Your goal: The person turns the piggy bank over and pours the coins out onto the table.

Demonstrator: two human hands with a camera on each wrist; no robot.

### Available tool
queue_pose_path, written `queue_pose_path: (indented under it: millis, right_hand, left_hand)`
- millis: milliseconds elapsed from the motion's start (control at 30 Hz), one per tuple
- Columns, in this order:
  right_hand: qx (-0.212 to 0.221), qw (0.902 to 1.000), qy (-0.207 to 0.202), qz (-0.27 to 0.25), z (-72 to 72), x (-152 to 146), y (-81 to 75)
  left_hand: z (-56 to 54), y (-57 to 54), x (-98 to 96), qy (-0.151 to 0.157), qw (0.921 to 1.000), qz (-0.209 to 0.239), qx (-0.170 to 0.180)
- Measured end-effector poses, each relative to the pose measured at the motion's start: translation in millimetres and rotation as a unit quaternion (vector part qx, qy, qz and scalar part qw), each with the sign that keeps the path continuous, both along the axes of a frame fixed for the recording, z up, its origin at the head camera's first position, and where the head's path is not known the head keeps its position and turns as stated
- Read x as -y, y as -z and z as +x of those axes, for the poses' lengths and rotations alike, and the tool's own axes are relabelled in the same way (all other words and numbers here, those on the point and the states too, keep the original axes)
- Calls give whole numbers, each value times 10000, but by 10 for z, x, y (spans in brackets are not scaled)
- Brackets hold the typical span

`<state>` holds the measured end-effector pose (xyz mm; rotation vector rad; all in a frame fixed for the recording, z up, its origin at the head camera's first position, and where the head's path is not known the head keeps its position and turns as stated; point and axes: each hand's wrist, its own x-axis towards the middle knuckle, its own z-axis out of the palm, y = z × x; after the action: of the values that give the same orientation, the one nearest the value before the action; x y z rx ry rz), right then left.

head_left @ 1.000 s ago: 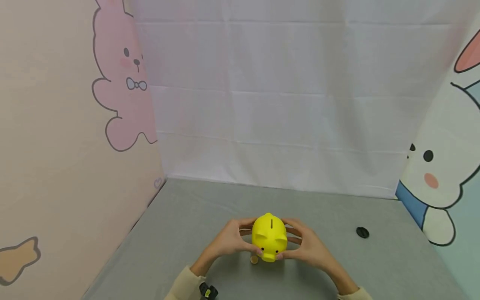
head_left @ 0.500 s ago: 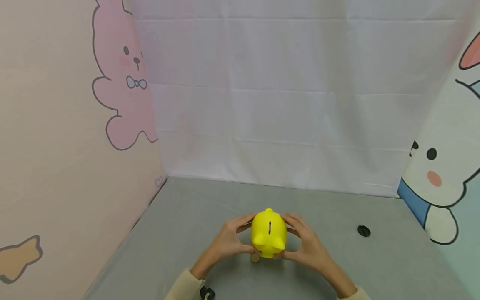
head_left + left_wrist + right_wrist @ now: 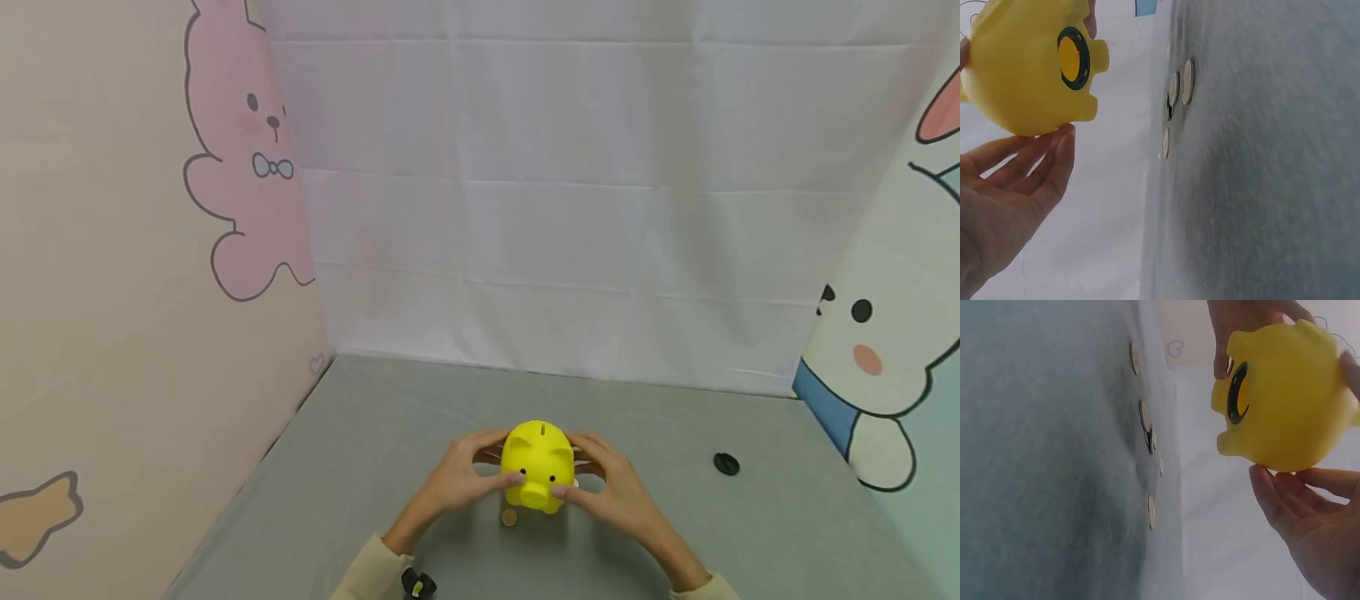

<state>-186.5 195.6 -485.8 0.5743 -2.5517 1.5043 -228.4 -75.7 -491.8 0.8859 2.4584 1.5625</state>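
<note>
A yellow piggy bank (image 3: 536, 467) is held up off the table between both hands, its snout toward me and its coin slot at the top. My left hand (image 3: 459, 477) grips one side, thumb beside the face; my right hand (image 3: 621, 492) grips the other side the same way. In the left wrist view the belly shows a round hole with a dark rim (image 3: 1085, 59). Below the bank, several coins (image 3: 1144, 417) lie on the table. Only one coin (image 3: 509, 517) shows in the head view, just under the bank.
A round black plug (image 3: 726, 464) lies on the grey cloth-covered table (image 3: 390, 417), to the right of the hands. A small black device (image 3: 417, 583) sits by the left sleeve. White cloth (image 3: 562, 208) hangs behind, with cartoon-printed panels at both sides.
Between both hands the piggy bank tipped forward so its top faced me, then tilted back so its face shows more now. The grip stays on it; the plug has stayed put.
</note>
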Motion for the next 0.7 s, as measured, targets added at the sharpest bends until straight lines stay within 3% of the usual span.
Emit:
queue_pose_path:
  millis: [167,300,700]
  right_hand:
    - [802,9960,388,42,-23,33,-61]
    - [1308,9903,449,118,-44,50,-107]
    - [1933,9808,256,57,-72,35,-163]
  left_hand:
    - [-17,5,-73,-290,9988,-10,404]
    - [-39,30,-103,-425,9957,115,812]
    - [-33,-20,-132,-768,9864,-32,1451]
